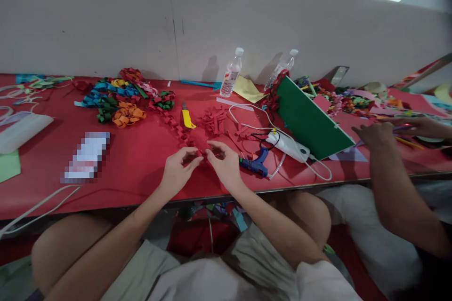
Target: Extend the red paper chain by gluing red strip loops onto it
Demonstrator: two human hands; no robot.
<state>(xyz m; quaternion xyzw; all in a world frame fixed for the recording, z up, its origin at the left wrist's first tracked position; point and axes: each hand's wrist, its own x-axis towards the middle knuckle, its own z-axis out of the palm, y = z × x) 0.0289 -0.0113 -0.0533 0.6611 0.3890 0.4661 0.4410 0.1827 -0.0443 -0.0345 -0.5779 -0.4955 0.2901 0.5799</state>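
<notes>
- A broad table with a red sheet covering [134, 164] stretches beneath the fingers [187, 151] and to both sides.
- A flat, rectangular green board [310, 117] leans well to the fingers' right.
- A heap of multicoloured looped-paper chains [129, 114] lies beyond the fingers, leftward.
- From it, a red looped-paper chain [181, 135] runs down to the fingertips. I judge it light, soft and easily crushed; the end link's edges look best for a gentle pinch.
- The left hand [178, 169] has thumb and forefinger brought together on a red bit, apparently the chain's end.
- The right hand [226, 165] faces it, fingertips nearly meeting; I can't tell whether they grip anything.
- Loose red paper strips [214, 120] lie just beyond the fingers.
- A blue plastic glue gun [259, 163] rests beside the right fingers.
- A yellow-handled cutter knife [187, 118] lies beyond the left fingertips.
</notes>
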